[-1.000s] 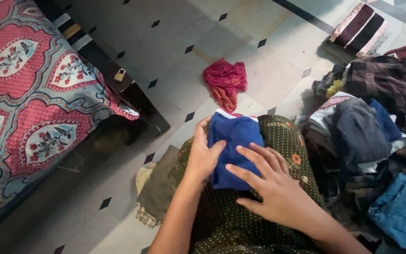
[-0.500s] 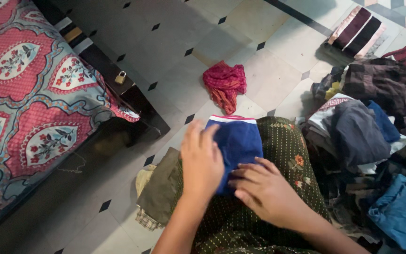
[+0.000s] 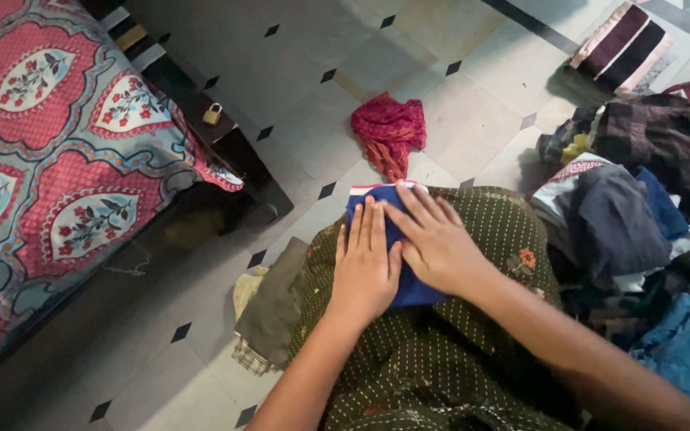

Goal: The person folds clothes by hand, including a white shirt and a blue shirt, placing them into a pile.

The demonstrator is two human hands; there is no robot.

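Your left hand [image 3: 366, 267] and right hand [image 3: 434, 239] lie flat, fingers spread, side by side on the folded blue garment [image 3: 410, 289]; a red cloth [image 3: 389, 132] sits at twelve o'clock.

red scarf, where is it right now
In the head view the crumpled red scarf lies on the tiled floor, just beyond the blue garment under both hands.

Both hands lie flat, side by side, on a folded garment [image 3: 409, 287] that rests on the person's lap, the left hand [image 3: 366, 267] just left of the right hand [image 3: 434, 239]. Beyond the lap a crumpled cloth [image 3: 389, 132] sits on the floor [image 3: 297, 88]. The bed [image 3: 57, 160] stands to the left; a heap of clothes [image 3: 624, 215] lies to the right.
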